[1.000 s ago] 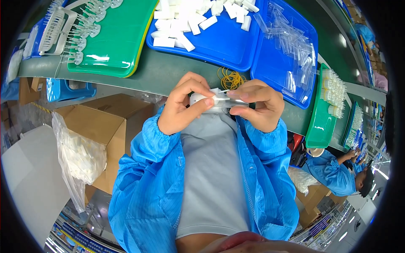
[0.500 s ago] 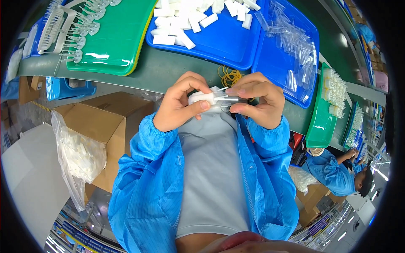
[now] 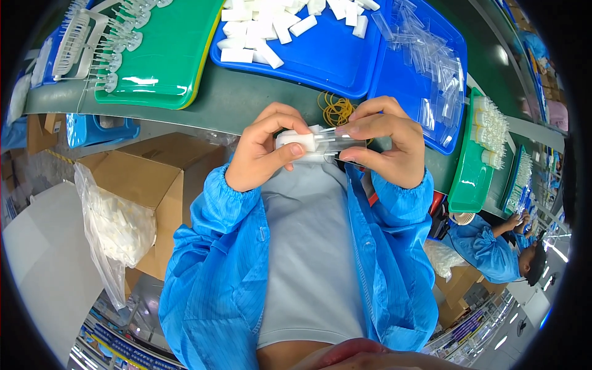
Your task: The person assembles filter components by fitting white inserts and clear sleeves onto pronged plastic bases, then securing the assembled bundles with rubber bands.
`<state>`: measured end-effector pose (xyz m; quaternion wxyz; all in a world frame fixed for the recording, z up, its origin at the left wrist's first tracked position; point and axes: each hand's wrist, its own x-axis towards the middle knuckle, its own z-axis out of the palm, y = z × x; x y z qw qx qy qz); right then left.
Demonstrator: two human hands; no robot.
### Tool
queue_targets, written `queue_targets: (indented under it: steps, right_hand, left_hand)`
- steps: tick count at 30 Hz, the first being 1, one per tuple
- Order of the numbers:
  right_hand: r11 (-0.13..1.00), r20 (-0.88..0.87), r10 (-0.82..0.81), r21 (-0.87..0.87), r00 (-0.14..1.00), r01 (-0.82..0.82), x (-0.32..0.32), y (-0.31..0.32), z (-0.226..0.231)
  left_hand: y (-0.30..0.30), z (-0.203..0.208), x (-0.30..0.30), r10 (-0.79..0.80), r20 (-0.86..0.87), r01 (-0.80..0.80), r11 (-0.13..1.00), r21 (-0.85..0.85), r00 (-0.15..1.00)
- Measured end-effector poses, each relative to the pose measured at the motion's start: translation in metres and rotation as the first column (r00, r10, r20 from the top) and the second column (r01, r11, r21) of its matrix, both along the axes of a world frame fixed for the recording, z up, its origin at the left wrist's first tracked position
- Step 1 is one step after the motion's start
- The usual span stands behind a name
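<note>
My left hand (image 3: 259, 151) is closed around white foam-like blocks (image 3: 296, 140), its thumb pressed along their near side. From the blocks, thin pale rods reach to the right into a clear plastic sleeve (image 3: 339, 143). Fingers and thumb of my right hand (image 3: 398, 145) pinch this sleeve at its right end. Both hands are in front of my chest at the table's near edge. Beyond them, a blue tray (image 3: 320, 65) carries many similar white blocks, and another blue tray (image 3: 387, 83) carries loose clear sleeves.
Yellow rubber bands (image 3: 337, 111) lie on the green table (image 3: 246, 98) just past my hands. Green trays stand at the left (image 3: 163, 61) and right (image 3: 467, 185), with clear-based pieces and white-topped bundles. An open cardboard box (image 3: 135, 172) is at left; a co-worker (image 3: 484, 250) sits at right.
My right hand has shifted slightly right with the sleeve, and its fingers are spread a little wider around it. My left hand has barely moved.
</note>
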<state>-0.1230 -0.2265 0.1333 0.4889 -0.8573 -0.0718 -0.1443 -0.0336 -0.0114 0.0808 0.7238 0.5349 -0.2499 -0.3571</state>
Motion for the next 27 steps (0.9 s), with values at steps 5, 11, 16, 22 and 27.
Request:
queue_targets:
  steps: [5,11,16,22,27]
  right_hand:
    - [0.995,0.048,-0.022,0.096,0.999,0.017,-0.001,0.007,-0.007]
    - [0.997,0.293,-0.023,0.083,0.956,-0.002,0.003,0.012,-0.016]
    - [0.992,0.339,-0.062,0.125,0.939,0.02,0.0,0.016,-0.024]
    - [0.992,0.365,-0.067,0.123,0.929,0.024,0.0,0.018,-0.027]
    - [1.0,0.288,-0.004,-0.023,0.958,0.011,0.001,0.009,-0.014]
  left_hand:
    - [0.0,-0.005,0.0,-0.033,-0.106,0.028,0.998,-0.05,0.994]
    - [-0.004,-0.01,-0.006,-0.008,-0.141,-0.015,0.986,-0.166,0.99]
    - [-0.005,-0.005,-0.007,0.061,0.029,-0.056,0.987,-0.148,0.998]
    - [-0.002,0.012,-0.002,0.041,0.202,-0.044,0.999,0.014,0.979]
    - [0.0,0.014,-0.001,-0.014,0.056,0.011,0.999,0.053,0.998]
